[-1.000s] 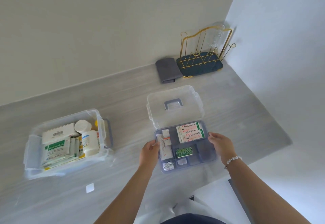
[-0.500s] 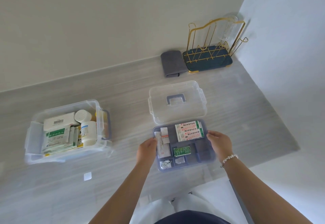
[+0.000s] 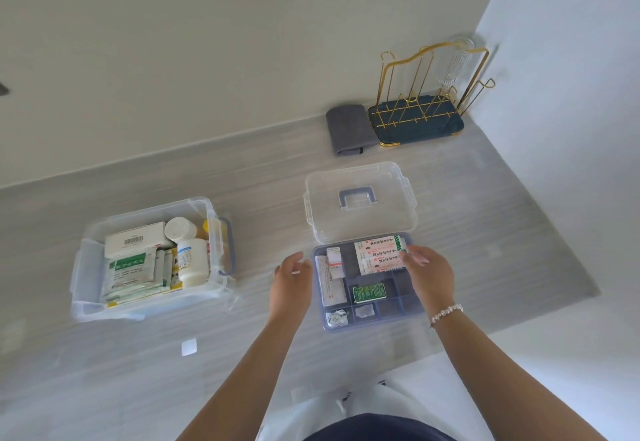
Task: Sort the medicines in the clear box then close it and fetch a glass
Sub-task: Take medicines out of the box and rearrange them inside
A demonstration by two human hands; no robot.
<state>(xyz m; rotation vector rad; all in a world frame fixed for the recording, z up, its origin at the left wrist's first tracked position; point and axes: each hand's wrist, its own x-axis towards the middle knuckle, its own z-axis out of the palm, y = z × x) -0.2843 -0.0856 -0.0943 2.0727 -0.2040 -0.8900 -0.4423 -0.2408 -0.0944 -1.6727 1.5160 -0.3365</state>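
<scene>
Clear box (image 3: 152,257), open-topped, sits on the counter (image 3: 467,232) well to the left of both hands; packed with a barcoded carton, green-printed sachets and white bottles (image 3: 192,260).

Left hand (image 3: 291,281): fingers loosely spread, holding nothing, just off the left edge of the divided tray (image 3: 412,307). Whether it touches the rim: cannot tell.

Tray lies between the hands, holding small packets, a green blister pack (image 3: 369,292) and red-and-green printed sachets (image 3: 379,255). Clear lid (image 3: 358,201) with grey handle lies just beyond the tray.

Right hand (image 3: 427,272): over the tray's far right corner, fingertips on or at the printed sachets; grip or mere touch not resolvable.

Far beyond the right hand: folded grey cloth (image 3: 348,128), gold wire rack (image 3: 420,111) with a ribbed glass (image 3: 452,64) upended on it.

Judgement: sorting step in progress, box unclosed, glass unfetched. Next move likely calls for seating the tray into the clear box, level, hands at opposite edges, then fitting the lid.

Unclear: packet print illegible; the yellow item at the box's back corner is mostly hidden; small white square near the left forearm unidentified.
</scene>
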